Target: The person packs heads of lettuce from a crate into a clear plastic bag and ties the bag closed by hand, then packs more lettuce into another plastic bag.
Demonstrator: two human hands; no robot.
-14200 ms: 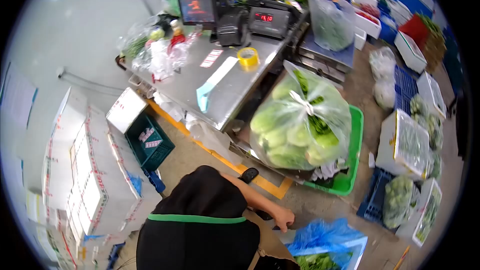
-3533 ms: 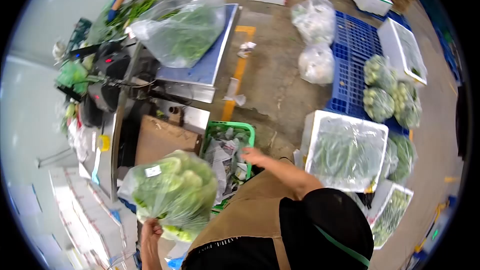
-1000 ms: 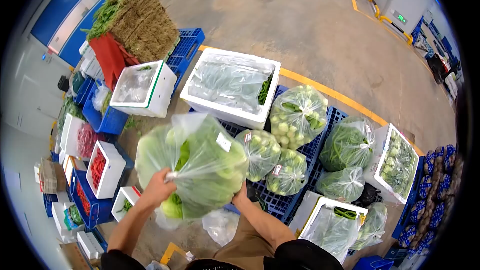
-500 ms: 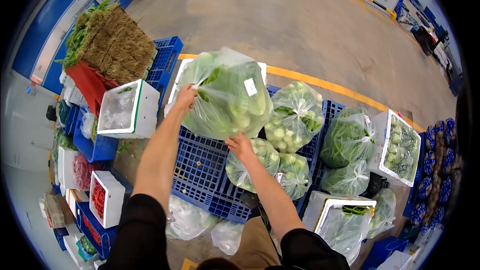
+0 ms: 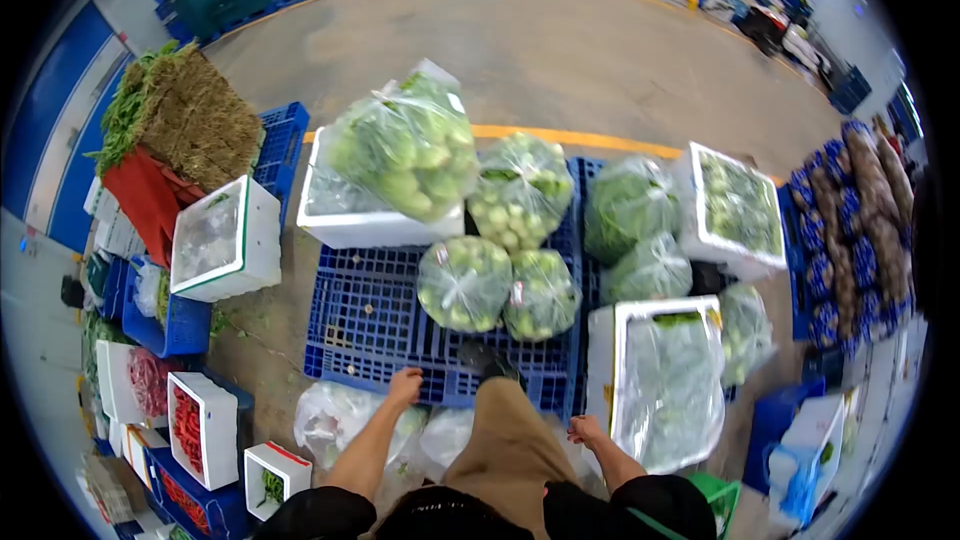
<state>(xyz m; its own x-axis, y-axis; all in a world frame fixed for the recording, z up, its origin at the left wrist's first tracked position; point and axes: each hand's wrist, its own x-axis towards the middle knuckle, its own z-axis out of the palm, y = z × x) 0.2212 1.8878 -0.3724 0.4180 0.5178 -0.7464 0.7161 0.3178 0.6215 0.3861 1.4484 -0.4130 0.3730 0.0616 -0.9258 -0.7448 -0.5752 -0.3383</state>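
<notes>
My left hand [image 5: 405,386] is over the front of a blue plastic pallet [image 5: 365,325], fingers curled and nothing in them. My right hand [image 5: 588,430] hangs low beside my right knee, also loosely closed and empty, left of a white foam box [image 5: 655,390] lined with clear plastic. Away from both hands, a large clear bag of pale green leafy vegetables [image 5: 408,150] leans on top of another white foam box [image 5: 375,228]. Bags of round pale green vegetables [image 5: 518,195] stand beside it, with two smaller vegetable bags [image 5: 462,285] [image 5: 542,295] nearer me.
Bagged greens [image 5: 630,210] and a foam box of greens [image 5: 740,205] stand right, before netted sacks [image 5: 850,230]. At left are a foam box [image 5: 225,240], a bundled stack of greens [image 5: 195,105] and red peppers [image 5: 187,425]. Plastic bags [image 5: 345,420] lie near my feet.
Both hands have let go of the large vegetable bag and drawn back toward my body. The bag now rests on the foam box at the back. My view has shifted.
</notes>
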